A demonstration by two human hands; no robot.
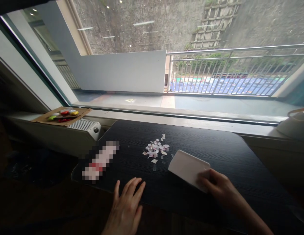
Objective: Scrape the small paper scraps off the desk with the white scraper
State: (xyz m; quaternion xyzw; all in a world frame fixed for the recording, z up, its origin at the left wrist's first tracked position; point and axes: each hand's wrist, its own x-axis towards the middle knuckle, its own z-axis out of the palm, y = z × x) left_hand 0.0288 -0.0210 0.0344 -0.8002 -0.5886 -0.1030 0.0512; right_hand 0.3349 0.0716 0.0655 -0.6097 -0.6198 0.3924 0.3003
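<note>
My right hand [214,184] grips the near right end of a white, flat rectangular box or tray [188,166], tilted over the dark table; its inside is hidden. A heap of small white paper scraps [155,148] lies on the tabletop, left of the white piece and apart from it. Some scraps have pinkish marks, and a few clear bits lie beside them. My left hand [129,195] is at the table's front edge, fingers spread and holding nothing. Left of the heap lies a pale item with a red part [100,161], blurred out by large pixels.
The black wood-grain table [211,140] has rounded corners and stands against a window sill [166,121]. On the left, cardboard [41,118] bearing colourful small items rests on the sill by a white radiator [85,127]. A pale rounded object [295,122] sits at far right.
</note>
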